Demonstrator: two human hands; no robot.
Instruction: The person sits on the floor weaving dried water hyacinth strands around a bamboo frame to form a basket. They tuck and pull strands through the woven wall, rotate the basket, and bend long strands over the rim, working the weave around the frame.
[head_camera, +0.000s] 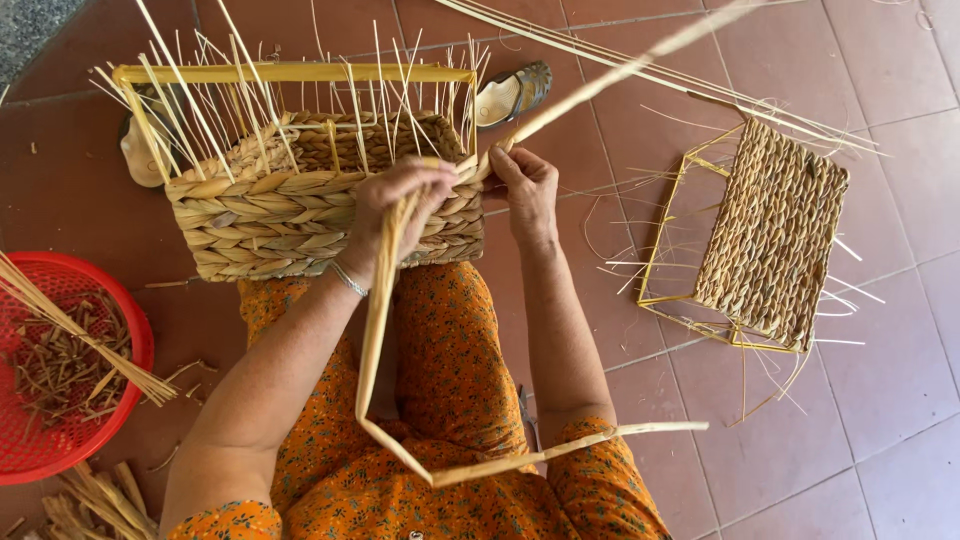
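**Head view: both hands on a fibre strand at the basket rim**

We see the half-woven basket resting against the person's knees, near the centre-left of the scene, on a red tiled floor. Its lower walls are plaited from thick, pale-brown fibre; above them a yellow wire frame stands bare, with thin stiff stakes bristling upward.

Left hand is closed over the near right corner of the basket rim, pinching a flat fibre strand against the weave. Right hand is closed just beside it, gripping the same strand where it runs up and away to the far right.

We judge the strand light, pliant and a little springy: it folds into sharp creases across the lap without breaking, so it takes bending but could split if twisted hard. Best hold is close to the weave, where tension counts. We judge the basket itself light but stiff, thanks to the frame; the rim wire is the firm place to grasp.

To the right lies a second woven frame, well apart. At the left edge, a red basket holds fibre offcuts. A sandal sits beyond the basket.
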